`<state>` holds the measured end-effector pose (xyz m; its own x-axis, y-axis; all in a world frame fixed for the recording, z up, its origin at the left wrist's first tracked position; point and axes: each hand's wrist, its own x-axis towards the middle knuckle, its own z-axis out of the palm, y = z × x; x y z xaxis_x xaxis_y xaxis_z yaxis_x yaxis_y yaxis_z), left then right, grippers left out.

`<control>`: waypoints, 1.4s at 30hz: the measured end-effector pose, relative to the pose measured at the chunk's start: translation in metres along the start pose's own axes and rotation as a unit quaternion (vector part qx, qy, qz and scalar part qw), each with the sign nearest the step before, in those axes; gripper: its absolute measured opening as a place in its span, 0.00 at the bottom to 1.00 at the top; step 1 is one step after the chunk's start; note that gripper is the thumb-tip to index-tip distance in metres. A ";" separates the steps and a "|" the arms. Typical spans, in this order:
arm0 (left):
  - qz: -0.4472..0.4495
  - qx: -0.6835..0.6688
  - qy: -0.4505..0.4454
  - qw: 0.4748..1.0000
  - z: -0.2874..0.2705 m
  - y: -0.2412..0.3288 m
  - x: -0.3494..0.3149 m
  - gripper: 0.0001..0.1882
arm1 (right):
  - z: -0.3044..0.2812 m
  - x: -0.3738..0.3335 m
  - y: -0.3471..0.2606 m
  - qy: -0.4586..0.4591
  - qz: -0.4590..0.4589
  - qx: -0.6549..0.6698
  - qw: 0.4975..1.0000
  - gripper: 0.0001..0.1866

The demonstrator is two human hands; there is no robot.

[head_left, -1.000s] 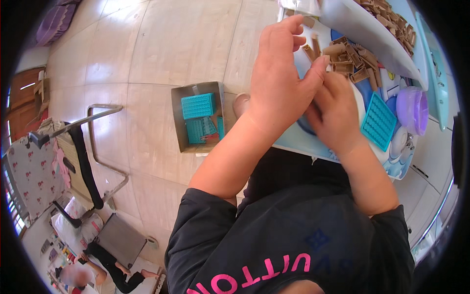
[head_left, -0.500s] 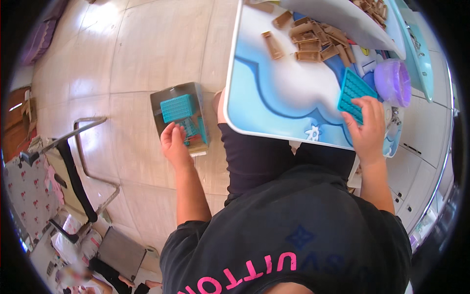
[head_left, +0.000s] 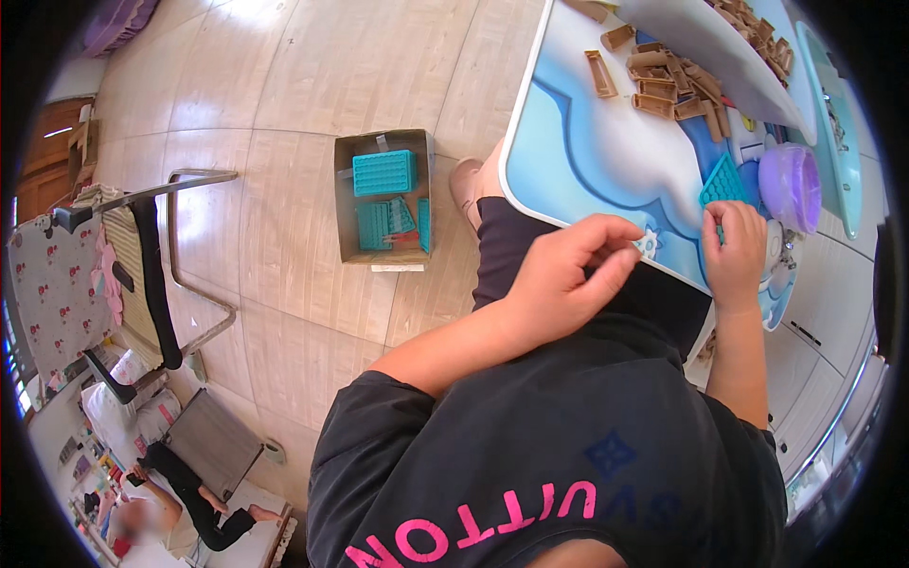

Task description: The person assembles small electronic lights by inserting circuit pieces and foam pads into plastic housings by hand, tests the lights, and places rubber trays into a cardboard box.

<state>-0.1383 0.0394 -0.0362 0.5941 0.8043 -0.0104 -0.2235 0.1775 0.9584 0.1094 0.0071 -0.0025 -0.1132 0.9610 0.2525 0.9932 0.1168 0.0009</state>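
My right hand [head_left: 735, 254] grips the near end of a teal tray [head_left: 723, 182] with rows of small raised cells, over the right side of the blue-and-white table [head_left: 592, 156]. The fingers hide part of the tray. My left hand [head_left: 579, 270] is in front of the table's near edge, to the left of the right hand. Its fingers are bent, thumb and forefinger apart, and nothing shows between them. On the floor at left stands an open cardboard box [head_left: 347, 222] with several teal trays [head_left: 383, 173] inside.
Brown trough-shaped pieces [head_left: 653, 95] lie heaped on the far part of the table, beside a raised white panel [head_left: 720, 43]. A purple tub [head_left: 790, 187] stands at right. A metal-framed chair [head_left: 204, 177] is at left. Another person [head_left: 194, 483] lies at lower left.
My left hand has moved right, from over the box to the table's near edge. My right hand keeps its hold on the teal tray. The whole view has shifted.
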 end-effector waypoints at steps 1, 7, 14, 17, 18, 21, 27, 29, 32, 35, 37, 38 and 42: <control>-0.028 -0.018 -0.021 0.999 0.003 0.003 0.001 0.15 | -0.005 0.002 -0.006 0.001 0.001 -0.002 1.000 0.07; -0.039 -0.279 -0.003 0.959 0.017 0.001 -0.007 0.23 | -0.021 0.015 -0.077 0.082 -0.152 0.068 0.983 0.08; 0.025 -0.319 0.315 0.893 -0.059 -0.005 -0.035 0.13 | -0.019 0.025 -0.111 0.071 -0.319 0.217 0.920 0.12; 0.036 -0.139 0.409 0.901 -0.157 -0.017 -0.068 0.17 | -0.006 0.034 -0.102 0.109 -0.242 0.205 0.942 0.13; -0.008 -0.058 0.464 0.884 -0.187 -0.030 -0.083 0.16 | -0.001 0.037 -0.102 0.107 -0.243 0.211 0.941 0.13; -0.145 0.103 0.528 0.831 -0.264 -0.099 -0.117 0.15 | 0.005 0.041 -0.097 0.051 -0.165 0.195 0.966 0.15; -0.439 0.489 0.347 0.669 -0.316 -0.211 -0.115 0.28 | 0.029 0.044 -0.097 0.005 -0.155 0.197 0.968 0.14; -0.442 0.496 0.352 0.659 -0.327 -0.221 -0.095 0.28 | 0.031 0.045 -0.097 -0.001 -0.153 0.200 0.968 0.14; -0.318 0.532 0.394 0.679 -0.356 -0.246 -0.079 0.31 | 0.032 0.047 -0.098 -0.019 -0.151 0.212 0.965 0.14; -0.300 0.501 0.389 0.712 -0.375 -0.256 -0.060 0.33 | 0.033 0.049 -0.098 -0.037 -0.151 0.216 0.964 0.14; -0.345 0.473 0.362 0.725 -0.388 -0.260 -0.055 0.35 | 0.033 0.051 -0.098 -0.043 -0.154 0.219 0.963 0.15; -0.346 0.470 0.355 0.731 -0.384 -0.263 -0.046 0.35 | 0.034 0.050 -0.096 -0.047 -0.152 0.214 0.964 0.15; -0.413 0.449 0.344 0.714 -0.380 -0.254 -0.032 0.33 | 0.035 0.050 -0.096 -0.056 -0.154 0.211 0.964 0.16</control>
<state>-0.3938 0.1843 -0.3873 -0.3520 0.7780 -0.5203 0.7521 0.5660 0.3376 0.0077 0.0523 -0.0240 -0.4260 0.8830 0.1970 0.8147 0.4691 -0.3408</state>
